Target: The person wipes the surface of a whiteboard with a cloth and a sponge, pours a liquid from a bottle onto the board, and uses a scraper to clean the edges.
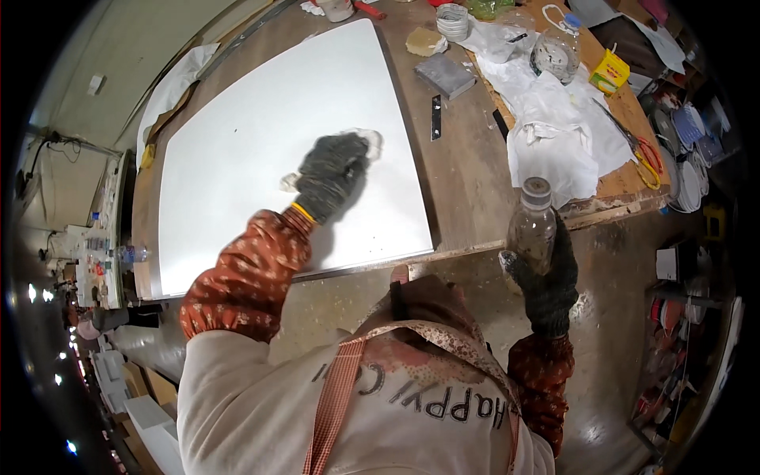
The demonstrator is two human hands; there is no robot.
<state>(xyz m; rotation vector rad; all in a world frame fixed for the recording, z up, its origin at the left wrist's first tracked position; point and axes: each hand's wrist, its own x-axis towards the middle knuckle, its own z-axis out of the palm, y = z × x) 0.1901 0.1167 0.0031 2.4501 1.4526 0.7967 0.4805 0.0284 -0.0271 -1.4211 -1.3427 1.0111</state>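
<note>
My left hand (334,176), in a dark grey knit glove, is closed over a white cloth (372,142) and presses it on a large white panel (253,150). Bits of the cloth stick out on both sides of the glove. The panel lies flat on a brown worktable, with a few dark specks on its face. Off the table's front edge, my right hand (552,277), gloved the same way, grips a clear plastic bottle (532,233) upright. The bottle's grey-looking cap is on top, and its inside looks smudged. Both forearms wear rust-red patterned sleeves.
Right of the panel lie a grey block (445,76), a short black strip (436,117) and a yellowish sponge-like piece (425,42). Crumpled white cloth (554,134), orange-handled scissors (647,162), a yellow box (609,73) and a large clear jug (556,55) crowd the right end.
</note>
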